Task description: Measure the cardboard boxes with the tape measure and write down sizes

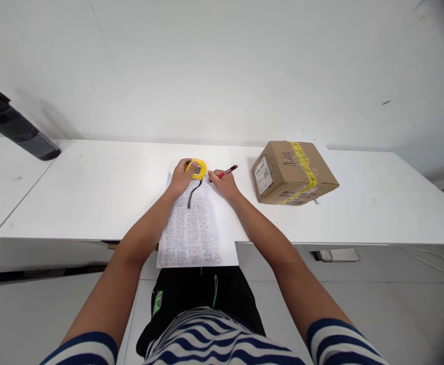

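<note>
My left hand [182, 176] is closed around a yellow tape measure [202, 166], its thumb resting on the case. A black wrist strap [194, 195] hangs from the case over the paper. In my right hand [225, 183] is a red pen [229, 171], with its tip low near the top edge of the sheet. Beneath both hands lies a white sheet of paper [227, 243], covered in dense rows of handwriting. Its lower end sticks out over the table's front edge. The writing is too small to read.
A taped cardboard box [294, 170] with a white label stands to the right on the white table [103, 192]. At far left, a dark bottle [20, 129] stands near the wall. A flat light object [338, 255] and a cable [431, 256] lie below the table at right.
</note>
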